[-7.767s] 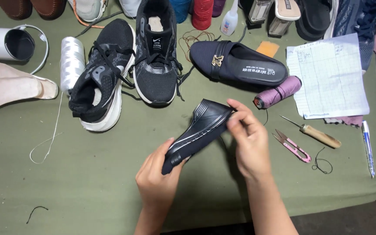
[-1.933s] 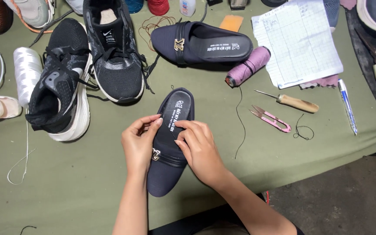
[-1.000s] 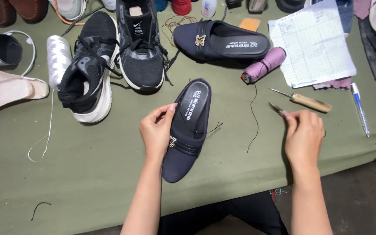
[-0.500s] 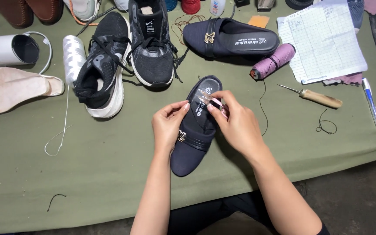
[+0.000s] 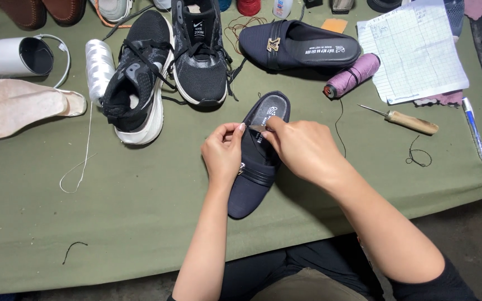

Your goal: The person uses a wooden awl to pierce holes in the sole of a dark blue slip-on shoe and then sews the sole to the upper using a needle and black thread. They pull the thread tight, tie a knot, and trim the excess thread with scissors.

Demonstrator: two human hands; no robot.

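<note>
Head view, dark navy slip-on shoe, flat

Soft, even overhead light on the green tablecloth; faint shadows fall toward five o'clock; mild sheen on the white thread spool; focus sharp throughout; slight wide-angle bowing at edges.

You have one view only, from the camera on your head, looking steeply down at the green table from close above. Your left hand and right hand sit near the middle of the frame, and your forearms run in from the bottom edge. The table's far side lies along the top edge, its near edge and your lap at the bottom.
</note>
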